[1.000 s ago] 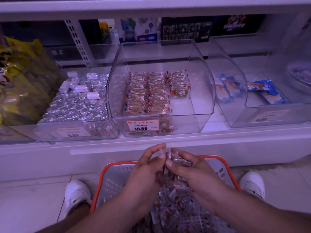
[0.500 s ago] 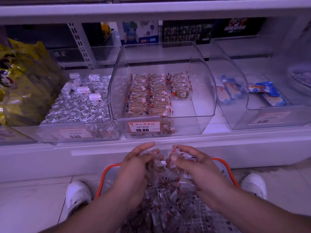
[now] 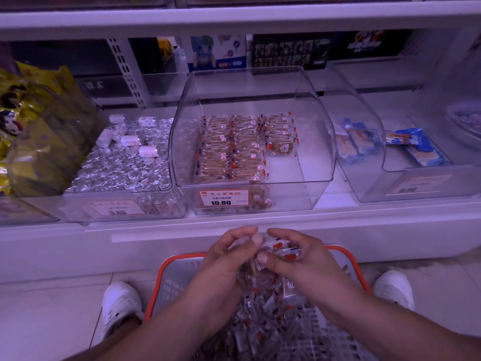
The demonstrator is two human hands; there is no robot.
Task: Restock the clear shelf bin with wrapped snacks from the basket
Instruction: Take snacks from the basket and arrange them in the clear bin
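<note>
Both hands met over the far rim of the basket [image 3: 182, 259], a grey one with an orange edge that stood on the floor between two white shoes [image 3: 122, 303]. The left hand [image 3: 226, 259] had its fingers curled around a bunch of wrapped snacks [image 3: 279, 250], thumb and forefinger pinching the clear wrapping at the top. The right hand [image 3: 294, 259] gripped the same bunch from the other side, its thumb pressed on a packet with red marks. How many packets the two hands held could not be made out, since the wrappers blurred together. Below the wrists the basket was heaped with more loose packets [image 3: 263, 316] of the same kind.

On the shelf [image 3: 78, 246] above, the clear shelf bin [image 3: 312, 142] stood at the middle of the front edge, with a price tag [image 3: 223, 198] reading 10.80 on its front wall. Neat rows of snacks [image 3: 234, 147] filled its left and middle part; the right side of its floor was bare. Just beside it to the left stood a bin of silver-wrapped sweets [image 3: 117, 165], and to the right a bin with blue packets [image 3: 416, 147].
</note>
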